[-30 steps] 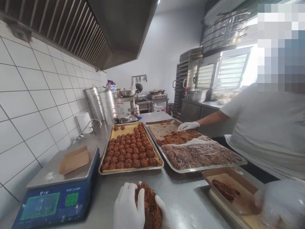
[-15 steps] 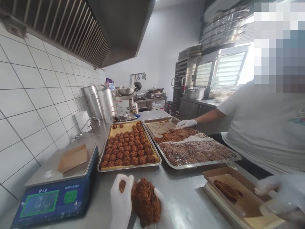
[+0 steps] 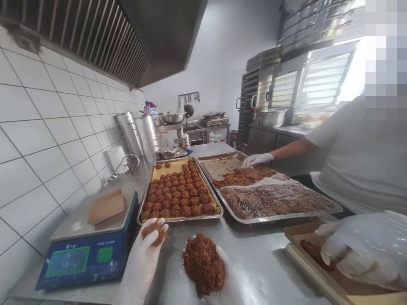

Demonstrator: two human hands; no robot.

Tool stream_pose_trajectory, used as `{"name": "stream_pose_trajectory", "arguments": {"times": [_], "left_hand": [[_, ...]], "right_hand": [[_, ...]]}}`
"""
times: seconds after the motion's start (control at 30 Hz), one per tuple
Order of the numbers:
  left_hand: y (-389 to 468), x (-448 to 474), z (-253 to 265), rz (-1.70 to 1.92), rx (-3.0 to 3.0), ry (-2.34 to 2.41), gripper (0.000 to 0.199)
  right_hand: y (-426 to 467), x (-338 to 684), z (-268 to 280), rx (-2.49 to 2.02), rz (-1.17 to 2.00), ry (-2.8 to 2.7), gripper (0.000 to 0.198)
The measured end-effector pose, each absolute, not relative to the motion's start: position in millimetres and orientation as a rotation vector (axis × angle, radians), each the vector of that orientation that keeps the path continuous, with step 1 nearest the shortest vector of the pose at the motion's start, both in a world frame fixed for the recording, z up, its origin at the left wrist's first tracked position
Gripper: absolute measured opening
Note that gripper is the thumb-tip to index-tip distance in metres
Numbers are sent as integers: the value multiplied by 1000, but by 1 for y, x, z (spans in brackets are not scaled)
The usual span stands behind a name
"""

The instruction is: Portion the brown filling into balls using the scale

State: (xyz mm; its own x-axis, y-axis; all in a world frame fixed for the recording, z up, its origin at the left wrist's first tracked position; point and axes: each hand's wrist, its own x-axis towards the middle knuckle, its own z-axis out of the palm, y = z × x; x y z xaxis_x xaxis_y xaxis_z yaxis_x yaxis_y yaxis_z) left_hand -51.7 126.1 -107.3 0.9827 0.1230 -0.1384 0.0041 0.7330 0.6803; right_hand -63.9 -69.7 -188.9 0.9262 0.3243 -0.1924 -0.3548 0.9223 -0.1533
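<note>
The left hand (image 3: 144, 258) pinches a small portion (image 3: 154, 232) at ten o'clock of the big brown lump (image 3: 203, 264), which the right hand (image 3: 224, 284) cups over the desk (image 3: 254, 262); a firm grip would likely stop crumbs falling.

left hand (image 3: 143, 258): thin white glove, smooth and tight, a little shiny
right hand (image 3: 227, 281): same white glove, mostly hidden
sleeves: not visible

Left hand (image 3: 144, 258) gloved, fingers curled, palm up; right hand (image 3: 222, 279) gloved, cupped upward.
</note>
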Motion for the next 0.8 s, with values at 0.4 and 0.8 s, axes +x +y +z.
{"name": "stream_pose_trajectory", "arguments": {"times": [0.4,0.8], "left_hand": [[175,-60,-91,218,831,254,53],[342,78,-9,515,1920,252,32]], "right_hand": [[-76,-64,-173,-92,408,410,54],[-78,-57,-169,-269,388,472,57]]}}
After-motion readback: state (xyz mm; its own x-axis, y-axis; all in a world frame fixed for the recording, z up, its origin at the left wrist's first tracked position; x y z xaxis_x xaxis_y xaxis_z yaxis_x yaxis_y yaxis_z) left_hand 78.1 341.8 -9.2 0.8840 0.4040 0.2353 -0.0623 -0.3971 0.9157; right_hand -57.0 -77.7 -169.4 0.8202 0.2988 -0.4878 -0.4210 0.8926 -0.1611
